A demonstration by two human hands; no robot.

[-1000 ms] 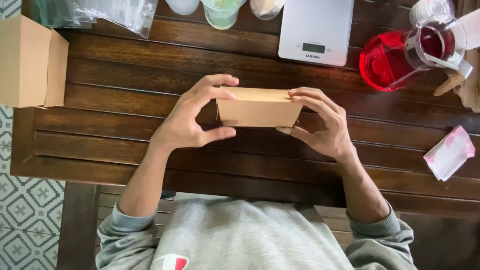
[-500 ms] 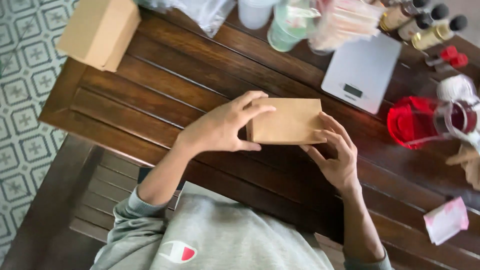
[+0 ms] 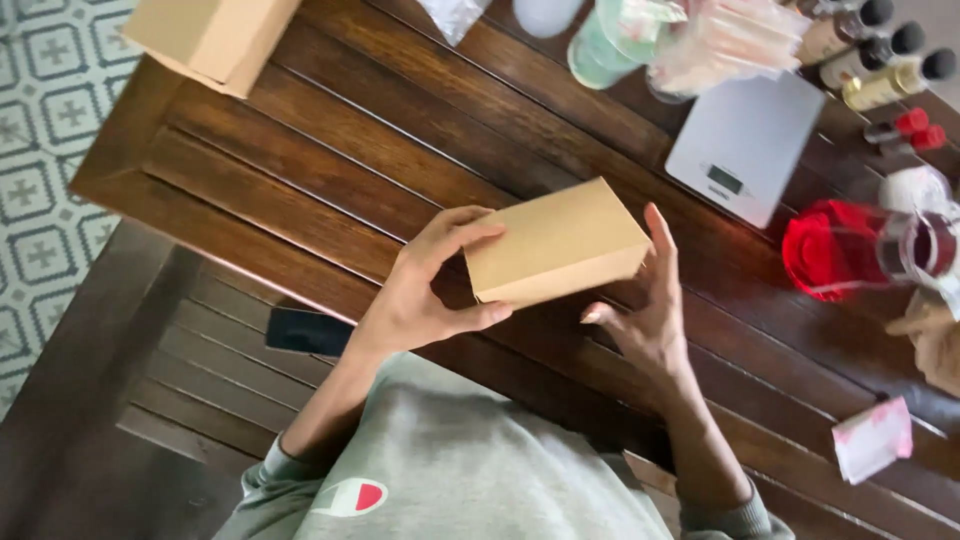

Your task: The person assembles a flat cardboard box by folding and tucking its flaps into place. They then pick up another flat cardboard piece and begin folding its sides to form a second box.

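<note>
Cardboard box (image 3: pixel 556 243), small, flat and plain brown, sits between my two hands above the dark slatted wooden table (image 3: pixel 330 150), tilted so its broad top face shows to the camera. My left hand (image 3: pixel 425 290) grips the box's near-left end: fingers curl over the top corner and the thumb presses up under its lower edge. My right hand (image 3: pixel 645 315) is spread loose at the box's right end, one finger standing straight up along that end and touching it, the thumb pointing toward the box's lower edge without closing on it.

Past the box, further across the table, lies a flat white kitchen scale (image 3: pixel 745 145). Right of the box stands a clear glass jug (image 3: pixel 860 250) of red liquid. Beyond the scale are a pale green cup (image 3: pixel 605 50) and a few small dark-capped bottles (image 3: pixel 880 50). A larger cardboard carton (image 3: pixel 205 35) sits well to the box's left, at the table's far corner. A small pink-and-white packet (image 3: pixel 872 440) lies well to the right of the box, on the table's near side. Below the box, left of my grey sweatshirt (image 3: pixel 450 470), a dark phone (image 3: pixel 308 331) rests on the bench.
</note>
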